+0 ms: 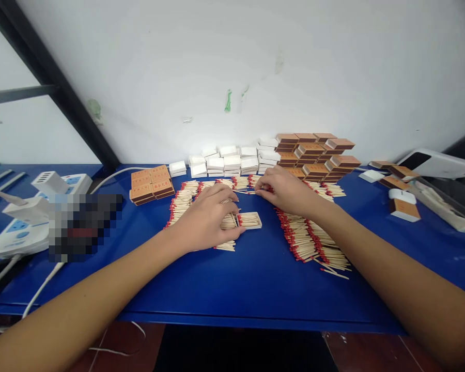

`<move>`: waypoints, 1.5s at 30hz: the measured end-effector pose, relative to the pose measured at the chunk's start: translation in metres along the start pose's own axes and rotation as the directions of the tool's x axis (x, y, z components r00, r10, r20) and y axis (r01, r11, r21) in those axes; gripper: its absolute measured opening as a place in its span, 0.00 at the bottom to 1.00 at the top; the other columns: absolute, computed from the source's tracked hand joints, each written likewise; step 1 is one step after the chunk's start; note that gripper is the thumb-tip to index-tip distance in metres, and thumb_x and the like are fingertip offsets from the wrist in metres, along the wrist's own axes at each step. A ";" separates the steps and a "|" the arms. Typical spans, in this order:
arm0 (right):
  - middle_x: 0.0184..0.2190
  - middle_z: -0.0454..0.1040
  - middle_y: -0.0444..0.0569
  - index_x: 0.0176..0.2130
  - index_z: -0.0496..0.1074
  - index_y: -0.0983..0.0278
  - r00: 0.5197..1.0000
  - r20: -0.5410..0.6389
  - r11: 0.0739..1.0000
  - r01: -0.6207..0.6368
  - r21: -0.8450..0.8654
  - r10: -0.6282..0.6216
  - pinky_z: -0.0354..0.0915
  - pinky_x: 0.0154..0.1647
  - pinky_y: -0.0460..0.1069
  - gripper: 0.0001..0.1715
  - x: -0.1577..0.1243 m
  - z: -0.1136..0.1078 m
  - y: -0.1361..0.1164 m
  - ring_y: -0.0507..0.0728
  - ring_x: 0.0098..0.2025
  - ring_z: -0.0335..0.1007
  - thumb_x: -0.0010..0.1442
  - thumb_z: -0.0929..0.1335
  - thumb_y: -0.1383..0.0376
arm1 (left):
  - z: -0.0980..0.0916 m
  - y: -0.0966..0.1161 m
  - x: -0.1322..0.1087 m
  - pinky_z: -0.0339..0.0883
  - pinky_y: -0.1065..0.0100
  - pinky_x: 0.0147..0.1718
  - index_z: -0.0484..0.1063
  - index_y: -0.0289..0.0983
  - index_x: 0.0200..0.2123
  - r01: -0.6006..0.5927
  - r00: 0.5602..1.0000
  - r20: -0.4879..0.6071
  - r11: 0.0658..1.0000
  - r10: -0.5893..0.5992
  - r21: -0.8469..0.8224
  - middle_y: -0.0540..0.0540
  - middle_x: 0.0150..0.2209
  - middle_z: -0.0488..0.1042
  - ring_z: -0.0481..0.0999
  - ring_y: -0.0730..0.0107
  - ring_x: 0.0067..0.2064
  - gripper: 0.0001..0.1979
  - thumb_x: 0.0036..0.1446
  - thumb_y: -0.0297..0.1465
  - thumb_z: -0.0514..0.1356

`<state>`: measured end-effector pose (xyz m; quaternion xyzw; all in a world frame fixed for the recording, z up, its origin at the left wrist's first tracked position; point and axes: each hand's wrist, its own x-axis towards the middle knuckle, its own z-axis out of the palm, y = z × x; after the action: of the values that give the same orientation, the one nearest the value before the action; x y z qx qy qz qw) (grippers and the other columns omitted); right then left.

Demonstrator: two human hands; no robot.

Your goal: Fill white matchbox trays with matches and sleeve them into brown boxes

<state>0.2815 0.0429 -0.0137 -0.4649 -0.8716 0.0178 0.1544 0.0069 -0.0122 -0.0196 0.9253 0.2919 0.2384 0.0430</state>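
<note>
A small white matchbox tray (250,220) with red-headed matches in it lies on the blue table. My left hand (201,219) grips its left end, thumb at the near side and fingers at the far side. Loose matches lie under and beside that hand. My right hand (284,191) reaches to the back row of matches (240,183), its fingers curled and pinched on matches there. How many it holds is hidden. A broad pile of matches (304,243) spreads below the right forearm, and another pile (181,201) lies left of my left hand.
Stacked white trays (225,163) and brown matchbox sleeves (313,155) stand along the wall. Closed matchboxes (151,183) sit to the left. A power strip (73,183) with cables and a blurred dark object (87,227) occupy the far left. Loose boxes (405,209) and a white device (437,163) lie right.
</note>
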 end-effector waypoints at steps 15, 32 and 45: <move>0.41 0.77 0.57 0.37 0.77 0.62 1.000 0.013 1.000 -0.009 0.029 0.009 0.64 0.50 0.59 0.11 -0.001 0.003 0.001 0.67 0.49 0.69 0.71 0.67 0.64 | 0.000 0.000 0.000 0.69 0.42 0.64 0.81 0.37 0.43 -0.019 1.000 -0.019 1.000 0.019 0.002 0.38 0.55 0.81 0.74 0.45 0.64 0.11 0.66 0.39 0.71; 0.42 0.76 0.55 0.40 0.74 0.59 0.979 0.180 0.965 0.047 0.259 -0.096 0.66 0.47 0.57 0.12 -0.027 -0.032 -0.047 0.65 0.47 0.70 0.74 0.65 0.58 | -0.002 0.002 0.002 0.69 0.42 0.63 0.82 0.39 0.41 -0.003 1.000 0.000 1.000 0.003 0.001 0.39 0.55 0.82 0.74 0.45 0.64 0.10 0.66 0.39 0.70; 0.39 0.78 0.53 0.37 0.75 0.60 0.981 0.166 0.964 0.054 0.259 -0.099 0.64 0.43 0.55 0.08 -0.030 -0.024 -0.057 0.62 0.43 0.71 0.70 0.67 0.62 | -0.001 0.000 0.002 0.69 0.42 0.64 0.82 0.38 0.41 -0.027 0.999 -0.023 1.000 0.027 0.007 0.38 0.55 0.82 0.75 0.45 0.63 0.11 0.67 0.40 0.69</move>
<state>0.2575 -0.0163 0.0115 -0.4037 -0.8898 0.1644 0.1347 0.0083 -0.0114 -0.0181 0.9265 0.2806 0.2486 0.0335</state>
